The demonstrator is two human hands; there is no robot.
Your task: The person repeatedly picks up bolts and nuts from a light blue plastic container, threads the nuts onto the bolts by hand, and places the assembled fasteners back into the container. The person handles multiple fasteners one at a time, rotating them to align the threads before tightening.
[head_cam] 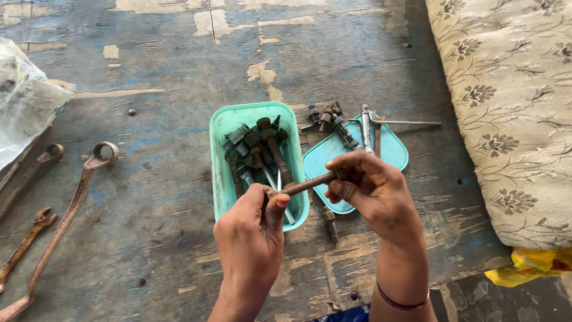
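Both my hands hold one long rusty threaded bolt (pixel 308 183) just above the near end of a turquoise plastic box (pixel 221 179). My left hand (pixel 250 232) pinches its near end between thumb and fingers. My right hand (pixel 374 191) grips the far end with its fingertips. The box holds several rusty bolts and nuts (pixel 256 146). Its turquoise lid (pixel 393 152) lies to the right, under my right hand, with a few bolts and a metal tool (pixel 366 128) on it.
Several rusty wrenches (pixel 65 209) lie at the left on the worn blue-painted wooden surface (pixel 161 77). A loose bolt (pixel 329 222) lies between my hands. A crumpled plastic bag (pixel 24 95) sits at far left. A floral cushion (pixel 512 113) borders the right side.
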